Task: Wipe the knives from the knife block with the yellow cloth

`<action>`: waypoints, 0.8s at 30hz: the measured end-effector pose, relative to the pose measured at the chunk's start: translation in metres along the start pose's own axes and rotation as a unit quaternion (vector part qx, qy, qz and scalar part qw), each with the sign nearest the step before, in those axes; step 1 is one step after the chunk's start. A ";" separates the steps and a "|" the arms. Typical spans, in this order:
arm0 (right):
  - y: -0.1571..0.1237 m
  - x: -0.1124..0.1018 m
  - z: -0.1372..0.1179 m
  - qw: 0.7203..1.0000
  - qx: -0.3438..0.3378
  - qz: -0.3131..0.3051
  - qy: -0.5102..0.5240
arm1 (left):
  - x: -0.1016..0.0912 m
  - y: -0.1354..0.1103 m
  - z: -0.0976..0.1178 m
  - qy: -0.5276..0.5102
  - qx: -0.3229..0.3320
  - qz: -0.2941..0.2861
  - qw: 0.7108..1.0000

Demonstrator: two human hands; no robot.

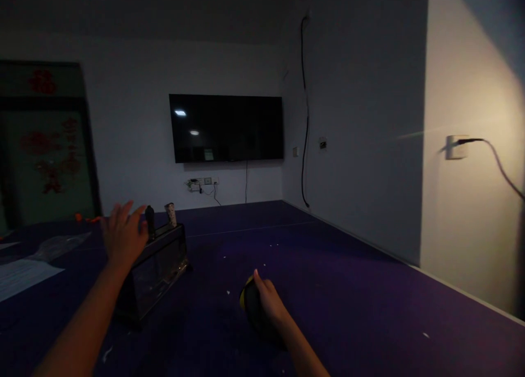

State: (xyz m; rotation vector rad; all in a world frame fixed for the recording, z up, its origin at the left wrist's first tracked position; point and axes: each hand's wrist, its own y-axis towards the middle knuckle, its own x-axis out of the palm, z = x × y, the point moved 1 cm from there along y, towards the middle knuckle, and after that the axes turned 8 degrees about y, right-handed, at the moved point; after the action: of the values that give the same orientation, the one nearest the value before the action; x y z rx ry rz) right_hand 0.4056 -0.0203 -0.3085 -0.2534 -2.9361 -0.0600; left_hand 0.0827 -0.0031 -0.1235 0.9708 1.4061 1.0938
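Note:
The room is dim. My left hand is raised with its fingers spread apart, hovering just above a dark box-like case that stands on the purple floor. It holds nothing. Two small upright items stick up behind the case's top edge. My right hand is lower and to the right, its fingers curled round a dark rounded object with a yellow edge that rests on the floor.
A black TV hangs on the far wall above a socket strip. White sheets lie at the left. A white wall corner juts in on the right, with a plug and cable.

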 end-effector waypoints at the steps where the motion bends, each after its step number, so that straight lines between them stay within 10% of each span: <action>1: -0.005 0.002 -0.002 0.998 -0.025 0.000 -0.053 | -0.005 -0.008 0.001 -0.039 -0.091 0.038 0.994; 7: -0.026 0.007 -0.020 0.882 -0.234 -0.089 -0.399 | -0.006 -0.054 0.013 -0.176 -0.453 0.051 0.872; 14: -0.028 0.010 -0.030 0.781 -0.293 -0.008 -0.552 | 0.004 -0.068 0.022 -0.202 -0.471 -0.035 0.858; 24: -0.016 -0.004 -0.018 0.795 -0.234 0.056 -0.557 | 0.027 -0.077 -0.003 -0.231 -0.466 -0.018 0.854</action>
State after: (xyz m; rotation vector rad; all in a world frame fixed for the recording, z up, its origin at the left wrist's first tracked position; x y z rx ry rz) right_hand 0.4101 -0.0382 -0.2915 -0.7548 -3.9975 -0.9376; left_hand 0.0766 0.0034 -0.2050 0.4235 0.3768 1.2131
